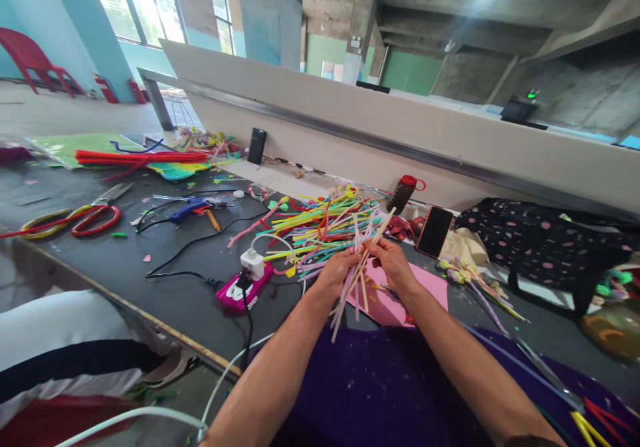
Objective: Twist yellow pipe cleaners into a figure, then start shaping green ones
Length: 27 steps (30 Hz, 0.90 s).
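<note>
My left hand (340,272) is closed round a loose bunch of lilac and cream pipe cleaners (338,320), whose ends stick out above and below the fist. My right hand (393,265) pinches a cream pipe cleaner (384,224) close beside the left fingers. Just beyond my hands lies a big heap of pipe cleaners (295,223) in yellow, red, teal and lilac. Beneath them is a pink sheet (430,290), partly covered by my right hand and forearm.
A magenta power strip (260,285) with a white plug sits left, cables trailing. Farther left are a blue glue gun (187,210) and scissors (95,220). A phone (435,231), dark bottle (401,195) and spotted bag (545,240) stand rightward. More scissors (550,377) lie lower right.
</note>
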Each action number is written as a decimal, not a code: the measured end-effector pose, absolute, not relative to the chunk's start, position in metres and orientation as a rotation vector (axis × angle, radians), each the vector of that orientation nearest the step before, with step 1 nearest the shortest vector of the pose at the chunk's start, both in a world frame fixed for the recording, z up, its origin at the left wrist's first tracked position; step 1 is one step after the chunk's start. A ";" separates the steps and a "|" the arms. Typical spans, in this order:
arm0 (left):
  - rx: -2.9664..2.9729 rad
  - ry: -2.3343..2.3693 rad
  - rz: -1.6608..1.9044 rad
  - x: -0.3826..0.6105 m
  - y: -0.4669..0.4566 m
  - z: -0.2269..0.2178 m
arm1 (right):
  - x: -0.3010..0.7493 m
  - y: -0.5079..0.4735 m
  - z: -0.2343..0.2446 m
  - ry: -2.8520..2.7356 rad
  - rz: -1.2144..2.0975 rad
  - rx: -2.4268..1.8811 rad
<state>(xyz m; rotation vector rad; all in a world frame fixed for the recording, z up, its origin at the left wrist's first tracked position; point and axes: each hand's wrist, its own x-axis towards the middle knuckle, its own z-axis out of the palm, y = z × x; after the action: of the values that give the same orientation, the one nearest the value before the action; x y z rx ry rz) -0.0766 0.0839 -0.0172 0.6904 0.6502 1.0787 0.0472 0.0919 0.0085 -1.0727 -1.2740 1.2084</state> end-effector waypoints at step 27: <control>1.052 1.021 1.247 -0.080 0.079 -0.006 | 0.039 0.099 0.031 -1.088 1.288 -1.039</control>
<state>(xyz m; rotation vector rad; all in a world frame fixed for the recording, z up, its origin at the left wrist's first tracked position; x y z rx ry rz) -0.0796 0.0788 -0.0058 1.0522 1.0214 1.2465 0.0386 0.0990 0.0314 -1.0391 -1.0879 1.2880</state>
